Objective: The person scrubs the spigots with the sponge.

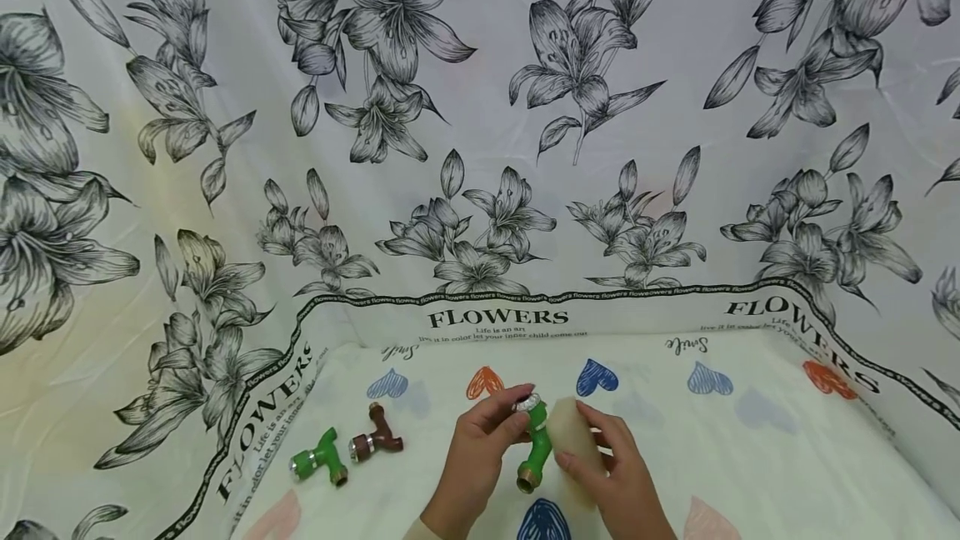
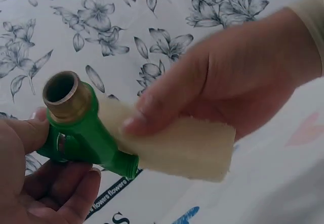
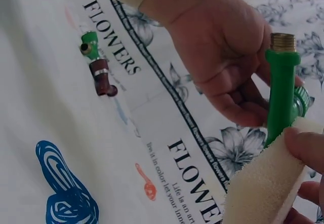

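Observation:
A green tap [image 1: 534, 448] with a brass threaded end is held by its knob end in my left hand [image 1: 482, 442]. My right hand [image 1: 617, 467] grips a cream sponge [image 1: 573, 440], thumb on one face and fingers on the other. In the left wrist view the sponge [image 2: 182, 150] lies against the side of the green tap [image 2: 88, 138], near its spout. The right wrist view shows the tap's brass thread [image 3: 283, 42] pointing up, with the sponge [image 3: 268, 183] covering its lower part.
To the left on the white printed cloth [image 1: 420, 490] lie a second green tap [image 1: 321, 458] and a brown tap [image 1: 377, 433], close together. A flower-printed curtain [image 1: 480, 123] rises behind and at both sides.

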`<state>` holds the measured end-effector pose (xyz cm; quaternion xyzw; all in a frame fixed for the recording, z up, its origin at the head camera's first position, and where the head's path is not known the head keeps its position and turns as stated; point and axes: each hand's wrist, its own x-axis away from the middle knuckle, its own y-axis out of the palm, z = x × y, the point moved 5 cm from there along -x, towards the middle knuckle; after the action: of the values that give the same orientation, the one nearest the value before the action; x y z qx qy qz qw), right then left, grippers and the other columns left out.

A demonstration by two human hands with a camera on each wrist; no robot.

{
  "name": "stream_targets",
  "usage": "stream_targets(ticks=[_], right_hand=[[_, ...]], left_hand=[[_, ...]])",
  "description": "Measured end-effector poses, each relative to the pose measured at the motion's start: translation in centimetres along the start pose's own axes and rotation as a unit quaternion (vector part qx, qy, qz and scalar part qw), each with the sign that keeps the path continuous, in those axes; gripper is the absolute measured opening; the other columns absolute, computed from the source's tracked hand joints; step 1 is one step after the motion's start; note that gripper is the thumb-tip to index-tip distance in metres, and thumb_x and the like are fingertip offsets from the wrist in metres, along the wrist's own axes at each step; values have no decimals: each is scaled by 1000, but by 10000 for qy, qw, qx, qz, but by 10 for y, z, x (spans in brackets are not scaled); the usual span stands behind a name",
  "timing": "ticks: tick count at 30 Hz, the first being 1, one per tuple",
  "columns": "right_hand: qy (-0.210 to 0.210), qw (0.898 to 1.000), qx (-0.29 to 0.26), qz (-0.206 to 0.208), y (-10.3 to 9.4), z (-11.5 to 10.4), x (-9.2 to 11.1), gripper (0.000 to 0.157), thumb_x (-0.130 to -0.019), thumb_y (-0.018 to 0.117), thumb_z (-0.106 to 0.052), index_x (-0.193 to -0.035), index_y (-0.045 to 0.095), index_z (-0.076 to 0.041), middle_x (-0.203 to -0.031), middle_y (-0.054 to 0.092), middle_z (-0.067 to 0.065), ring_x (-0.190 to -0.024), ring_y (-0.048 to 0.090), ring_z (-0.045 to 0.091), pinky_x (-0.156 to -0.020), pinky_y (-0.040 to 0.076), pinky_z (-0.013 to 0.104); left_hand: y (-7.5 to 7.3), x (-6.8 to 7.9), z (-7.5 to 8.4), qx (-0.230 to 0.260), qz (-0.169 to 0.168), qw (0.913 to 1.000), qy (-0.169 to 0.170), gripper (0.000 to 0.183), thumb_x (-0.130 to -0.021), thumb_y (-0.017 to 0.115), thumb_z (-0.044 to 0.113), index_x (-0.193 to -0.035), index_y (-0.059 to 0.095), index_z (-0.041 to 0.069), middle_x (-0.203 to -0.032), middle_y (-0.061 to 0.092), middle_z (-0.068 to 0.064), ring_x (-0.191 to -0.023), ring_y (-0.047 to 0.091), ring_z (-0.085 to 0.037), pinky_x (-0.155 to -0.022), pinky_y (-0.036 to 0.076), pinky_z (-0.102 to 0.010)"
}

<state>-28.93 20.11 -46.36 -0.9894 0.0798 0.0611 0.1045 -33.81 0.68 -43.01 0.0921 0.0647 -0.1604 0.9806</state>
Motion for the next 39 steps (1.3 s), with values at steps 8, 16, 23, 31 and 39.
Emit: stream_targets(ticks=[8, 16, 23, 31, 39], right_hand=[[251, 9967, -580, -502, 13, 2, 6, 69, -95, 88, -33, -155, 59, -18, -142, 56, 8, -121, 58, 31, -90, 58, 35], [-926, 9898, -625, -879, 33, -16, 22, 63, -95, 87, -15, -153, 62, -15, -134, 57, 9, -115, 60, 26, -90, 60, 32], [-1238, 9921, -32, -196, 28, -19, 18, 64, -88, 94, -20, -146, 69, -25, -127, 62, -8, -114, 58, 17, -87, 59, 33], [-531, 9979, 350, 95, 15, -7, 1, 70, -91, 92, -29, -153, 61, -17, -136, 57, 4, -115, 57, 24, -93, 57, 39], [106, 9999, 27, -134, 16, 2, -3, 71, -94, 90, -33, -156, 58, -17, -142, 54, 7, -121, 57, 28, -97, 55, 45]], left_hand=[[-1, 1, 0, -214, 409, 9989, 70, 35, -107, 71, 10, -142, 72, 9, -131, 71, -14, -115, 69, -27, -96, 61, -35], [-8, 1, -5, -315, 827, 9960, 84, 33, -107, 71, 10, -139, 74, 9, -129, 72, -13, -112, 69, -27, -92, 61, -32], [-11, -1, -7, -291, 634, 9974, 189, 33, -108, 70, 11, -141, 73, 9, -129, 71, -15, -114, 70, -28, -95, 61, -36], [-13, 2, -6, 32, 444, 9990, 58, 36, -108, 69, 11, -144, 70, 5, -129, 74, -17, -112, 71, -29, -94, 62, -37], [-10, 3, -2, 35, 443, 9990, 40, 35, -108, 69, 9, -143, 71, 7, -134, 73, -15, -119, 69, -28, -97, 61, -37]])
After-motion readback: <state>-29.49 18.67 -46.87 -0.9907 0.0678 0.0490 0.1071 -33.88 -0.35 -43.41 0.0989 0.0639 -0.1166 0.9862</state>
